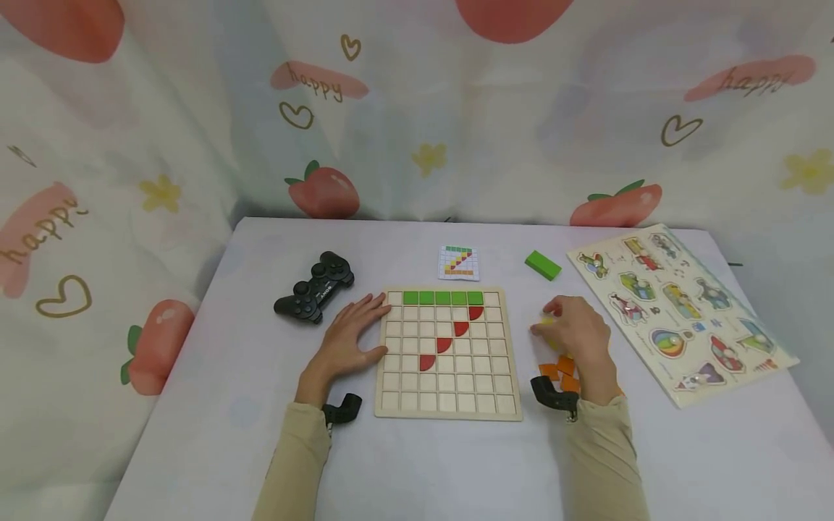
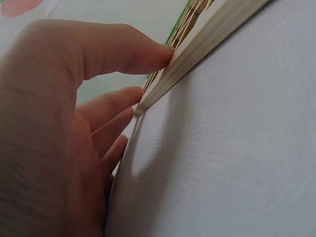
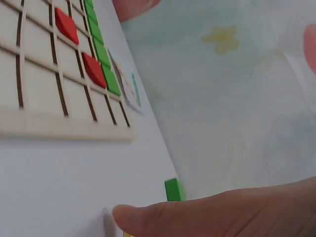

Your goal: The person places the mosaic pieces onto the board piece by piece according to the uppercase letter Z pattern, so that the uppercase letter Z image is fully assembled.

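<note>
My left hand (image 1: 348, 336) lay spread, touching left edge of grid board (image 1: 484, 384) on bench (image 1: 456, 470). Right hand (image 1: 580, 340) bent over yellow pieces (image 1: 546, 320), near orange pieces (image 1: 565, 365); couldn't tell whether it pinched any. Green squares (image 1: 442, 297) sat in top row.

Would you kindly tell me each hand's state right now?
Left hand: open, touching the board.
Right hand: at a yellow piece; whether it holds it cannot be told.
</note>
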The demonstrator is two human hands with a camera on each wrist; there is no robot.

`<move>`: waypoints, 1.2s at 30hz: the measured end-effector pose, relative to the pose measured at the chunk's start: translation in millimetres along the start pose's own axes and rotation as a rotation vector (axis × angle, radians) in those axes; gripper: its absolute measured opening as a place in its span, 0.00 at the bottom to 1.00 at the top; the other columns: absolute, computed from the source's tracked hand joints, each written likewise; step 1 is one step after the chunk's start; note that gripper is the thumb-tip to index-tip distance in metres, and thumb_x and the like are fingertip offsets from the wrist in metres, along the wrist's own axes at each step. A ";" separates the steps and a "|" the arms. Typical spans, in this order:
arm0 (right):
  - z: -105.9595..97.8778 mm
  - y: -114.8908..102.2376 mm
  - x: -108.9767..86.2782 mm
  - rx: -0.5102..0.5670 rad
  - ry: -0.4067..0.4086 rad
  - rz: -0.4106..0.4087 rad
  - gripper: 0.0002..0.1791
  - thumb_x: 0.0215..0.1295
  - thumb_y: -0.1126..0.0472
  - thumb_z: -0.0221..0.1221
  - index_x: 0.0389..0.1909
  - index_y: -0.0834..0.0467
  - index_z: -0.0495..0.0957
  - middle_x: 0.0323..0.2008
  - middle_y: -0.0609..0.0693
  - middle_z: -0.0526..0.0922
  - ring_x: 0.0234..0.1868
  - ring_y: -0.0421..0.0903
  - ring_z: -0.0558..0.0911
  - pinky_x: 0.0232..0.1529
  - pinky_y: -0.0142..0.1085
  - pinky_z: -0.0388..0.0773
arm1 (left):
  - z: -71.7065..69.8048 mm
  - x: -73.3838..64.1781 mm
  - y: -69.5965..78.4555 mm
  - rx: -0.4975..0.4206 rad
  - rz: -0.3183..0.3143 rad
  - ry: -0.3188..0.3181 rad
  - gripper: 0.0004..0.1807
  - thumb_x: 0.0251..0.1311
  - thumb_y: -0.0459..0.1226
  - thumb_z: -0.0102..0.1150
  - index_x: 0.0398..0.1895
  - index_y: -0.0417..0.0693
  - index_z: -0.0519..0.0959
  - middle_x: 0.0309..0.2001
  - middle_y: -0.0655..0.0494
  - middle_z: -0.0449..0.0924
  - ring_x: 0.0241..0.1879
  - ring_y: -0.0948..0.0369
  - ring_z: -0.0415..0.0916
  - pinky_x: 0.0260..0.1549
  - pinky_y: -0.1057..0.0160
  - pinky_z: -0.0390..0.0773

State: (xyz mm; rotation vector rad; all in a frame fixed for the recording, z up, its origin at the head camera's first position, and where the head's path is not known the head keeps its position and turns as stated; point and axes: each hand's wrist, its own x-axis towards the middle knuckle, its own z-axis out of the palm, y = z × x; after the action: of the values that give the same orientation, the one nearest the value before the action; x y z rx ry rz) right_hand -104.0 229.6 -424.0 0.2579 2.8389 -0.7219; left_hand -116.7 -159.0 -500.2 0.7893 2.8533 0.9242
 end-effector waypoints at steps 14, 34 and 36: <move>23.2 -15.2 9.4 0.105 0.196 -0.206 0.13 0.55 0.60 0.68 0.40 0.62 0.83 0.39 0.60 0.83 0.40 0.57 0.80 0.36 0.50 0.75 | -5.9 -0.2 4.5 -0.006 0.005 0.003 0.41 0.50 0.48 0.61 0.72 0.50 0.67 0.76 0.57 0.56 0.76 0.55 0.47 0.74 0.51 0.44; 68.6 -51.0 18.2 0.080 0.169 -0.680 0.04 0.59 0.69 0.67 0.34 0.62 0.87 0.42 0.53 0.84 0.48 0.55 0.80 0.49 0.49 0.80 | -2.5 9.3 5.9 0.002 0.007 -0.028 0.42 0.52 0.50 0.61 0.73 0.53 0.65 0.77 0.60 0.53 0.77 0.57 0.45 0.75 0.54 0.42; 65.6 -49.5 17.3 0.094 0.172 -0.672 0.04 0.59 0.68 0.66 0.35 0.62 0.87 0.42 0.53 0.84 0.47 0.55 0.79 0.47 0.49 0.80 | -2.0 8.8 5.1 0.001 0.005 -0.027 0.42 0.51 0.49 0.61 0.73 0.53 0.66 0.77 0.60 0.53 0.77 0.57 0.45 0.75 0.53 0.42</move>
State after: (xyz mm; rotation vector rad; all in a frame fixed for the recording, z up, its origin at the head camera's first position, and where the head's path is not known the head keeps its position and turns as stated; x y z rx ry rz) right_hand -121.6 156.9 -462.2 -0.6882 3.0560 -0.9858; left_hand -122.4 -152.3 -494.7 0.8030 2.8303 0.9058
